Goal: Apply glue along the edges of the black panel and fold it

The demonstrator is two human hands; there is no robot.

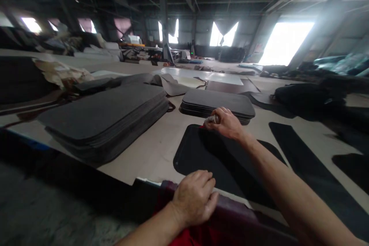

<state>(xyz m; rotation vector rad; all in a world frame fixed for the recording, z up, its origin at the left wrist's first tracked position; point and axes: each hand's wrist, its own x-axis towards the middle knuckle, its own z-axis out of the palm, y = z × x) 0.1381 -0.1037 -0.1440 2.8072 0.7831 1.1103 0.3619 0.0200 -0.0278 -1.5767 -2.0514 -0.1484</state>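
Note:
A flat black panel [196, 153] with rounded corners lies on the table in front of me. Over its far edge is my right hand [226, 123], closed around a small object with a bit of red showing at its lower end. The fingers cover most of that object, so its kind cannot be made out. At the table's near edge my left hand [196, 196] rests with its fingers curled together, just short of the panel. Whatever is under those fingers is hidden. Dark purplish material [233, 211] hangs along the edge beside it.
Thick stacks of grey panels stand at the left [106, 111] and behind the black panel [216, 102]. A long black strip [311, 161] lies to the right. Dark cloth [308, 96] is heaped farther right. The table's edge [115, 173] drops off at lower left.

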